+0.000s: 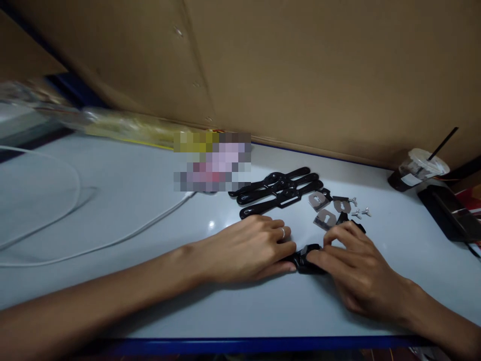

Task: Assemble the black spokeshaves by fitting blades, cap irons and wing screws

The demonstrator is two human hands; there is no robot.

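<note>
Low on the white table, a black spokeshave body [311, 265] lies between my two hands. My left hand [259, 248], with a ring on one finger, has its thumb and fingers closed on the left handle. At the middle of the same body, my right hand [363, 271] grips with thumb and fingertips, partly hiding it. Just beyond are flat metal blades [318, 200], small black cap pieces [342, 219] and silver wing screws [366, 212]. Several more black spokeshave bodies [259, 206] lie side by side behind my left hand.
A plastic drink cup [417, 170] with a straw stands at the right, beside a black device [449, 213]. A white cable [124, 239] runs across the left to a blurred-out object [221, 163]. A cardboard wall [300, 75] closes off the back.
</note>
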